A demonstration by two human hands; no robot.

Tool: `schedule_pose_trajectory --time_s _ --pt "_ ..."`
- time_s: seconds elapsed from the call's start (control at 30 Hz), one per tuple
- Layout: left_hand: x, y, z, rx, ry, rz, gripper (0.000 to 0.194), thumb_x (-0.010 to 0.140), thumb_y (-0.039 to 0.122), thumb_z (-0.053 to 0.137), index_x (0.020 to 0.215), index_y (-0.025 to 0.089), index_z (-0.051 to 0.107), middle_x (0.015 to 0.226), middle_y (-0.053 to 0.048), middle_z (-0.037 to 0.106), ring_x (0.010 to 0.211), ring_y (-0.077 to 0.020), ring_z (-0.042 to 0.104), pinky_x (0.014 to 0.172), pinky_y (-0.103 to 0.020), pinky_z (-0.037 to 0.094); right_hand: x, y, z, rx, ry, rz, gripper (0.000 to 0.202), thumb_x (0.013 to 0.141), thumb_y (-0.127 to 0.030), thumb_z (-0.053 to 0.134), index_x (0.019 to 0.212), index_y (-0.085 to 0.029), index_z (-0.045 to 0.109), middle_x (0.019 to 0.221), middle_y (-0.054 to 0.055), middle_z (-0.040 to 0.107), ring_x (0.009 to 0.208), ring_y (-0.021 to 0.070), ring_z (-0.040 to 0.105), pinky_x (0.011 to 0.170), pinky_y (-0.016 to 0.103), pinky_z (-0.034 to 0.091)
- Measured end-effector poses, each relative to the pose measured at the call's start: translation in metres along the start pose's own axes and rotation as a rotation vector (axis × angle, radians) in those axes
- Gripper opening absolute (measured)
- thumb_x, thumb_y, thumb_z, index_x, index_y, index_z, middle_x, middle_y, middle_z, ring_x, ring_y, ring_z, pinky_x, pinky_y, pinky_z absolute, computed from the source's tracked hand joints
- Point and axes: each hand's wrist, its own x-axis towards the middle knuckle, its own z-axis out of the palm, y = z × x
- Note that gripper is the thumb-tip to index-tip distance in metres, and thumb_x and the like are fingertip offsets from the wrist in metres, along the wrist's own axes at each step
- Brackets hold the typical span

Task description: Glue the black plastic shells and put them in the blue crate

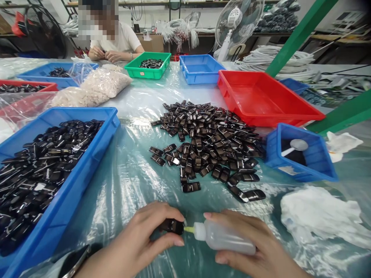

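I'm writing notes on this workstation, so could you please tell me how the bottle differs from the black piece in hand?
The bottle is translucent white with a yellow tip; the black piece is dark. The bottle is clearly larger than the black piece. The bottle is in the right hand, the black piece in the left hand. Both are hand-held.

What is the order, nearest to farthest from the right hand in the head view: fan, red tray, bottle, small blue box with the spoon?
1. Bottle, held in the right hand.
2. Small blue box, ahead and to the right.
3. Red tray, beyond that box.
4. Fan, standing at the back.
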Motion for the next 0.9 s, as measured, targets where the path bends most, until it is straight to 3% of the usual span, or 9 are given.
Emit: schedule_pose_trajectory --time_s 0.4,0.9 --pt "0.0050 0.0046 0.0007 0.040 0.046 0.011 0.016 0.093 0.038 0.058 0.102 0.025 0.061 0.092 -0.003 0.070 0.081 -0.0205 0.067 0.069 -0.027 0.049 0.0016 -0.0059 -0.0025 0.098 -0.075 0.045 0.050 0.079 -0.034 0.074 0.124 -0.047 0.057 0.081 -0.005 0.070 0.062 0.0154 0.067 0.051 0.022 0.056" --pt "-0.0020 -0.0016 0.0016 0.025 0.005 -0.018 0.016 0.093 0.034 0.058 0.108 0.031 0.055 0.094 0.002 0.067 0.084 -0.0178 0.064 0.071 -0.025 0.047 -0.0019 -0.0079 -0.0012 0.093 -0.094 0.102 0.051 0.080 -0.029 0.073 0.123 -0.050 0.055 0.088 -0.005 0.070 0.069 0.0148 0.068 0.049 0.018 0.054"
